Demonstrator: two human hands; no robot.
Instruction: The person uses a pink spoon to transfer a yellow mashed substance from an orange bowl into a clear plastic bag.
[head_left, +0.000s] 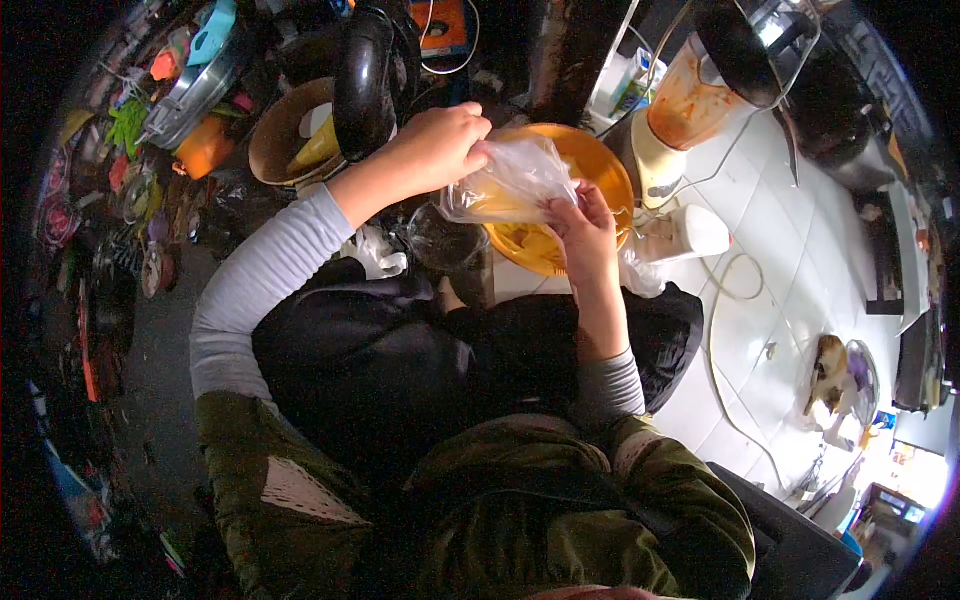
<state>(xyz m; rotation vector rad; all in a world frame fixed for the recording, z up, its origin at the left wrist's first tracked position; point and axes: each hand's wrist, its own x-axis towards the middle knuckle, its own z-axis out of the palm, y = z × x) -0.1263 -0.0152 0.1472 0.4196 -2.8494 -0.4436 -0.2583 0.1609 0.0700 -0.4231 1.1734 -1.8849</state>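
Observation:
Both hands hold a clear plastic bag (517, 176) over an orange plastic basin (615, 172). My left hand (446, 146) grips the bag's left upper edge, knuckles up. My right hand (585, 221) pinches the bag's right side between thumb and fingers. Something yellow shows through the plastic; whether it lies inside the bag or behind it, I cannot tell. Yellow pieces (525, 241) lie in the basin below the bag. A clear round container (446, 236) stands just left of the basin, partly in shadow.
A blender with a stained jug (694, 97) stands at the upper right, near a white bottle (701, 232). A brown bowl (274, 142) lies left of a dark rounded object (365, 82). A cable (716, 375) crosses the tiled floor. A cat (829, 375) is farther right.

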